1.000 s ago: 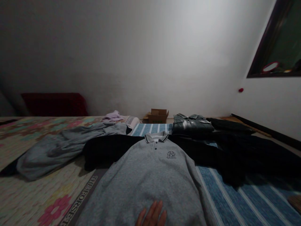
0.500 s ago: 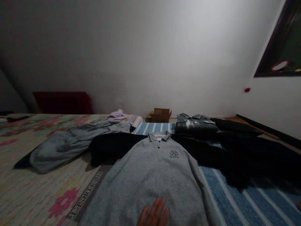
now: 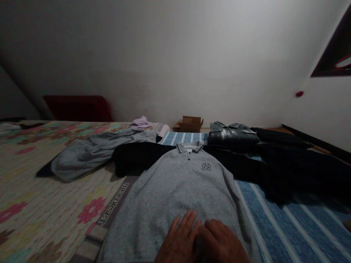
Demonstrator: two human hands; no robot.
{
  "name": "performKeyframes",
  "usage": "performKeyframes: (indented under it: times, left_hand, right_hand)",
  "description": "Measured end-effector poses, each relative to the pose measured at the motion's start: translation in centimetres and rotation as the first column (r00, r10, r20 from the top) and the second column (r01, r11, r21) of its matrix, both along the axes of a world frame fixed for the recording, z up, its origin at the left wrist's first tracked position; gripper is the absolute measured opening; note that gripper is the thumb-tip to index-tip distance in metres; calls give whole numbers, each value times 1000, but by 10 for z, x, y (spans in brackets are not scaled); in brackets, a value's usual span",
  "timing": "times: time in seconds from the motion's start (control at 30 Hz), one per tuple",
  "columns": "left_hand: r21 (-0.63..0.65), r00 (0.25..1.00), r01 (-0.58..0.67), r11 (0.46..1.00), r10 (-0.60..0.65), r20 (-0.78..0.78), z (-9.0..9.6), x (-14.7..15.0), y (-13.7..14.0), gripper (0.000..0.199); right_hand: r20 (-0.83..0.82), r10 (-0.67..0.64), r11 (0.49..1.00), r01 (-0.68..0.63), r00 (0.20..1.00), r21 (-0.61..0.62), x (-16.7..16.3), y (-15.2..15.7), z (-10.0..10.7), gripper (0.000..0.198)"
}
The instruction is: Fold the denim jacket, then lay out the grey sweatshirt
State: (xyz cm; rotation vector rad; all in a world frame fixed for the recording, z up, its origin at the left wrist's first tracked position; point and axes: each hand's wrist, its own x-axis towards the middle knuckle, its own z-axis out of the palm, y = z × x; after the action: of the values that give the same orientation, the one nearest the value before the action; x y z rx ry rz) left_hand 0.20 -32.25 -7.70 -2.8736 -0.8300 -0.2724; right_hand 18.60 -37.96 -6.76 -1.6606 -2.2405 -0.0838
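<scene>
At left, a crumpled grey garment on floral bedding. A grey polo shirt with black sleeves lies face up in the centre, the left hand flat on it, holding nothing; beside that, the right hand is curled, whether gripping anything unclear

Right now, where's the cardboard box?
In the head view, the box is slightly right of centre, by the far wall, beyond the grey polo.

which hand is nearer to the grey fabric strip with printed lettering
Left. The left hand is over the grey collared shirt, right of the lettered strip; the right hand is farther right.
</scene>
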Motion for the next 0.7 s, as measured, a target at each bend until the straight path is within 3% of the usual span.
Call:
performKeyframes:
  times: [0.1, 0.27, 0.4, 0.5, 0.7]
  left_hand:
    - [-35, 1000, -19, 999, 19, 4, 2, 2, -2, 59]
    - [-134, 998, -57, 989, 58, 1, 8, 5, -7, 69]
    - [-280, 996, -84, 956, 80, -25, 30, 6, -6, 60]
    - [-305, 988, -152, 940, 153, -19, 42, 6, 4, 51]
    - [-317, 971, -239, 918, 229, -70, 31, 0, 21, 60]
  right_hand:
    - [-29, -28, 999, 28, 999, -20, -6, 12, -4, 38]
    - [-67, -74, 976, 58, 995, -208, 4, 13, -16, 51]
    - [-68, -77, 955, 54, 995, -291, 6, 11, -11, 58]
    - [-67, -80, 945, 54, 995, -323, 4, 10, -4, 61]
    - [-71, -70, 937, 41, 995, -346, 5, 10, -4, 66]
